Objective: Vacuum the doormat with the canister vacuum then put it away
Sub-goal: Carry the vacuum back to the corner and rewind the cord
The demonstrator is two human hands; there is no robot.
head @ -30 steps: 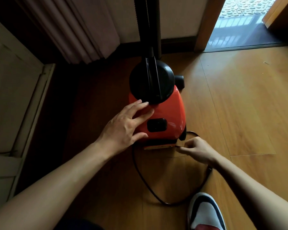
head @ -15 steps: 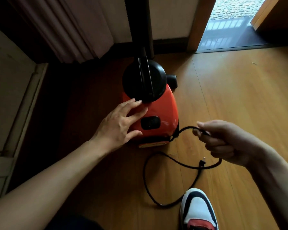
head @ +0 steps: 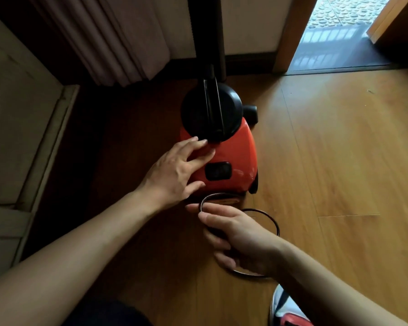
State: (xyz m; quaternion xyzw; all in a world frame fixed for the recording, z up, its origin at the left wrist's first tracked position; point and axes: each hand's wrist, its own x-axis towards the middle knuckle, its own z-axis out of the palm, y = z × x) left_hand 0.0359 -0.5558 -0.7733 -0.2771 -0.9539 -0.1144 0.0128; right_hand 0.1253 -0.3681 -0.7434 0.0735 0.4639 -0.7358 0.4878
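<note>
- Wooden floor [head: 339, 161]: light-brown planks, lit from 3 o'clock and in shadow toward 9 o'clock.
- Curtain [head: 118, 38]: pleated, dull mauve, hanging at 11 o'clock with its hem just above the floor.
- Canister vacuum [head: 236, 156]: red body with a black domed top, standing on the floor just 12 o'clock of frame centre. A dark rectangular panel sat on its near face. A black upright tube [head: 206, 31] rose behind it at 12 o'clock.
- Left hand [head: 174, 172]: laid flat on the 9 o'clock side of the red body, fingers straight and slightly spread, fingertips reaching the rim of the black dome. It grasped nothing.
- Right hand [head: 243, 236]: low over the floor at the vacuum's 6 o'clock, fingers curled round the power cord.
- Power cord [head: 272, 222]: thin and black, looping from the base of the vacuum through the right hand. One arc showed at the hand's 3 o'clock and another at its 6 o'clock.
- Shoe [head: 285, 311]: white, black and red toe, cut by the frame edge at 5 o'clock.
</note>
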